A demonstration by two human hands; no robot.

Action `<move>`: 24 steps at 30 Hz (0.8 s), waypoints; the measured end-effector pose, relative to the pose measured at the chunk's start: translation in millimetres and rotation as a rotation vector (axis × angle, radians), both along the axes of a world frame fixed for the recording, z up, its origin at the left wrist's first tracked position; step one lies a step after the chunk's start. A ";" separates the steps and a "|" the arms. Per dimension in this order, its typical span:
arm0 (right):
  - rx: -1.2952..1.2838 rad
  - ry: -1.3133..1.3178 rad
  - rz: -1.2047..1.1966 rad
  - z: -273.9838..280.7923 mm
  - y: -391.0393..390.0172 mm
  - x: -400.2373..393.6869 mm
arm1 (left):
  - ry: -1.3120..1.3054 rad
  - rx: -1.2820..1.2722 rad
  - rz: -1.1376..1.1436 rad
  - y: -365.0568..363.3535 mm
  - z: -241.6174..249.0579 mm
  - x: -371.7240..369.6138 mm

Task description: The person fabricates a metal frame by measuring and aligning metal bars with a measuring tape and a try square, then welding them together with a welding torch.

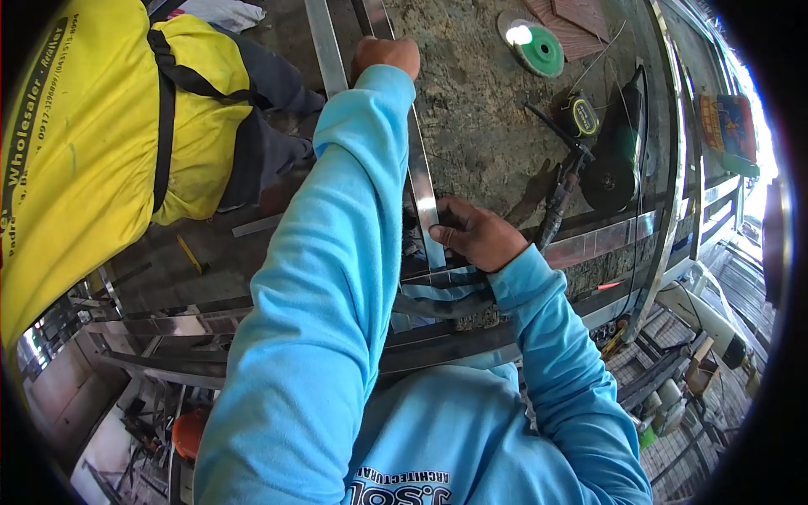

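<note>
A long shiny metal bar runs from the top of the view down toward my body. My left hand, at the top centre, is closed over the bar's far part. Nearer to me, my right hand pinches the bar's edge between thumb and fingers. Another flat metal bar lies just left of my left hand. Below my right hand, dark metal pieces cross near my shirt.
A green disc, a tape measure, an angle grinder and a welding holder lie on the worn board at right. A person in a yellow top is close on the left. Metal frame rails stand at right.
</note>
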State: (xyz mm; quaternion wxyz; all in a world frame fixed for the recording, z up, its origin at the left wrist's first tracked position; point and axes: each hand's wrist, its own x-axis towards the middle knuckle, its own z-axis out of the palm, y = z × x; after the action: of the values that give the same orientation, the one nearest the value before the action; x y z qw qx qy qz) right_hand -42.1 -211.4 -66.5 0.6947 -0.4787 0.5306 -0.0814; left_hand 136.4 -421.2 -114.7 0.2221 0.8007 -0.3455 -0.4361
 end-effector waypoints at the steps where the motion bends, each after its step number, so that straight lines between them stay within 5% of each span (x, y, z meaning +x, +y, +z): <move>1: -0.001 -0.001 -0.008 -1.8 -0.7 0.1 | -0.002 0.002 0.008 1.9 9.0 -2.0; 8: -0.158 0.076 0.016 -5.0 4.4 2.6 | -0.161 -0.170 0.000 6.4 -19.2 -2.0; 10: -0.103 0.079 -0.001 -5.5 5.1 2.7 | -0.488 -0.126 -0.363 -6.3 -46.7 2.7; 12: -0.074 0.085 -0.012 -1.7 3.4 4.0 | -0.573 -0.108 -0.414 -10.7 -56.9 2.7; 19: -0.125 0.104 -0.009 -6.5 7.3 4.3 | -0.282 -0.156 -0.032 -11.9 -86.4 -1.2; 24: -0.126 0.108 -0.026 3.1 3.1 7.3 | -0.528 -0.153 -0.091 -8.6 -82.5 -5.5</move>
State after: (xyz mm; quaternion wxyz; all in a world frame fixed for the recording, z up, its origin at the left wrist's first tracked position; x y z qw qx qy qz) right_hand -34.7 -208.4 -63.4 0.6326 -0.5182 0.5673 -0.0975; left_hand 130.9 -429.8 -197.2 0.1644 0.8511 -0.4591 -0.1945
